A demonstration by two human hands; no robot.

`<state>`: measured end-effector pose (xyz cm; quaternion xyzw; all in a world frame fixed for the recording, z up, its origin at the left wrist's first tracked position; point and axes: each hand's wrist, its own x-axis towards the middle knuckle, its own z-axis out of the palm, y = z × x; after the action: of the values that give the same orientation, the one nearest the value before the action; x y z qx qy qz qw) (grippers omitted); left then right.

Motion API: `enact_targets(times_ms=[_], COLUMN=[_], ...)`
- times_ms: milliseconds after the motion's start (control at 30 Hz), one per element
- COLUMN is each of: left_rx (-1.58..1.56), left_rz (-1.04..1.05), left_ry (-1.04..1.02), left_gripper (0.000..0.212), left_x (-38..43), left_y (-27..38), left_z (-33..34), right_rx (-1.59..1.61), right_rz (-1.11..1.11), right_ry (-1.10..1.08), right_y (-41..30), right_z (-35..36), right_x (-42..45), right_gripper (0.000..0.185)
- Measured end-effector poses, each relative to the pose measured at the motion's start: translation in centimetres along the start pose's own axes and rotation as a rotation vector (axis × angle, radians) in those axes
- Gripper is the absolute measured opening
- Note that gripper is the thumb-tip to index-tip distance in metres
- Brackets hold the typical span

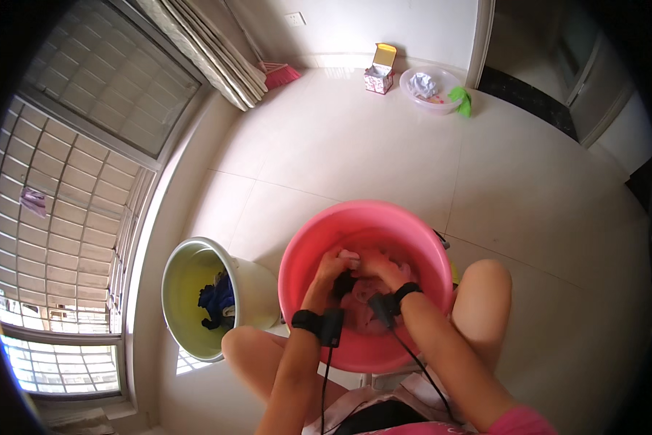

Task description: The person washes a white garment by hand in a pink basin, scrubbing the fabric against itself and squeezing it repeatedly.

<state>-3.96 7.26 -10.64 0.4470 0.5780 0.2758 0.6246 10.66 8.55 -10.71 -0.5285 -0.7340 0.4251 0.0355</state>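
Between my knees stands a large pink plastic basin with wet laundry and what looks like water in it. Both hands are inside, close together over its middle. My left hand has its fingers closed around a small pale pink piece, likely fabric. Right beside it my right hand reaches down among the clothes, its fingers blurred and partly hidden. Pink cloth lies bunched beneath my wrists, and a dark cloth shows by my left hand.
A pale green bucket holding dark blue clothes stands left of the basin. Along the far wall are a pink broom, an open box and a clear basin with white and green cloths. Cables hang from my black wristbands.
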Motion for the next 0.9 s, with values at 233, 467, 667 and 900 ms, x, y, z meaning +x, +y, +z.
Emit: enact_targets(times_ms=[233, 467, 667, 900], left_rx=[-0.686, -1.145, -0.499, -0.888], left_rz=[-0.088, -0.039, 0.437, -0.132], left_ry=[-0.047, -0.046, 0.017, -0.025], left_gripper=[0.025, 0.035, 0.025, 0.021], left_x=[-9.0, -8.4, -5.7, -11.6], left_y=[7.6, 4.1, -2.3, 5.4], left_z=[-1.1, -0.5, 1.0, 6.0], right_rx=[0.593, 0.506, 0.203, 0.076], right_rz=[-0.142, -0.442, -0.505, -0.242], right_ry=[0.076, 0.232, 0.469, 0.554], right_y=[-4.7, -11.9, -13.9, -8.4], right_z=[-6.4, -6.8, -3.6, -3.5], right_x=[-5.9, -12.4, -14.2, -10.0], right_gripper=[0.021, 0.029, 0.031, 0.038])
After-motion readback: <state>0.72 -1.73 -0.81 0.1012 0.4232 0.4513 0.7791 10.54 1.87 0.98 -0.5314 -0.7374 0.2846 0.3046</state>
